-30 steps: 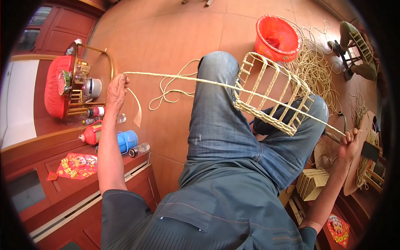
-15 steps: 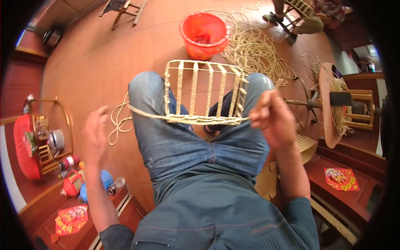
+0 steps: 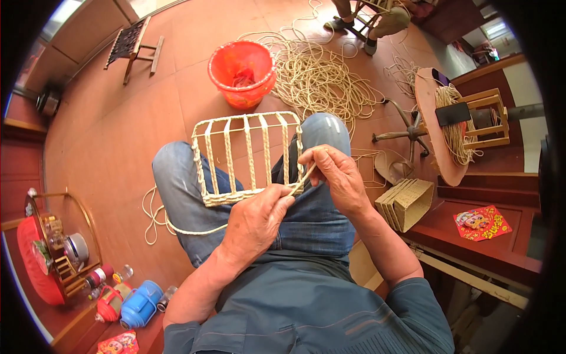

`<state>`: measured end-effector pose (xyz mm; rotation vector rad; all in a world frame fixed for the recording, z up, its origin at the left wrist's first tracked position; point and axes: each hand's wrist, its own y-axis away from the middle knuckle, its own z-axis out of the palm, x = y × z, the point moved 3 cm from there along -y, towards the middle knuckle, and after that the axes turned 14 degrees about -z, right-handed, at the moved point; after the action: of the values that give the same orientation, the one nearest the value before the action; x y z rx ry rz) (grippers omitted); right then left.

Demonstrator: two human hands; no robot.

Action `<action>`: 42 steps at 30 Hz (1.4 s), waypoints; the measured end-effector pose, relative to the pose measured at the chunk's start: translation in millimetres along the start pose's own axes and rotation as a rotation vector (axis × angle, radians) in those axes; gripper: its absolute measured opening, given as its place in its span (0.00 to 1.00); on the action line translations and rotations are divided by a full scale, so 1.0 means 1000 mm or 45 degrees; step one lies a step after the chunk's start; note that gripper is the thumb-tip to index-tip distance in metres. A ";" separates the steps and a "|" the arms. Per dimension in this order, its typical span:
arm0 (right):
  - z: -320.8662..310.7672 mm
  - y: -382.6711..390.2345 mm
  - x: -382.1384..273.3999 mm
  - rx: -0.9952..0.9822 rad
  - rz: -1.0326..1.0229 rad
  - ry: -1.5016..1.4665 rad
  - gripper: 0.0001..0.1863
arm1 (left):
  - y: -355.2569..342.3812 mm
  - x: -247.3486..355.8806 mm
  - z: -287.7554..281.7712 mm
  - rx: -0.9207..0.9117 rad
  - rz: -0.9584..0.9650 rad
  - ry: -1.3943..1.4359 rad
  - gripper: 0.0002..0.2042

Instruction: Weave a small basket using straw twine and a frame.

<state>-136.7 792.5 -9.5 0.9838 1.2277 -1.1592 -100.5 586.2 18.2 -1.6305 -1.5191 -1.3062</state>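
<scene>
A rectangular basket frame [image 3: 249,144], wound with pale cord and crossed by several woven strips, rests across my thighs. My left hand [image 3: 259,215] pinches a pale cord [image 3: 302,180] close to the frame's near right corner. Just right of that corner, my right hand [image 3: 333,174] grips the same cord between thumb and fingers, so a short length runs between both hands. From under my left hand the cord trails left over my thigh and loops down to the floor.
A red bucket [image 3: 243,74] stands ahead, beside a big heap of loose cord [image 3: 321,76]. To the right are a round table [image 3: 425,112] with a phone [image 3: 453,114] and stacked woven baskets [image 3: 407,200]. A blue thermos [image 3: 141,304] is at lower left; another person's legs show beyond.
My left hand has come in from the left side to the frame's near edge and now holds the cord. Both hands are closer together. The view has shifted, so the surroundings appear displaced.
</scene>
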 end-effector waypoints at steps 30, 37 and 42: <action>-0.030 -0.054 0.028 0.066 0.365 -0.289 0.15 | -0.072 0.034 -0.031 0.123 -0.088 -0.530 0.09; -0.023 -0.053 0.027 0.205 0.228 -0.196 0.12 | -0.071 0.034 -0.030 0.122 -0.078 -0.529 0.10; -0.007 -0.041 0.023 0.309 0.004 0.105 0.08 | -0.068 0.037 -0.028 0.133 -0.044 -0.471 0.09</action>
<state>-178.7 789.4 -30.9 1.2244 1.1672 -1.2972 -177.4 591.0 47.5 -1.8580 -1.8021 -0.9584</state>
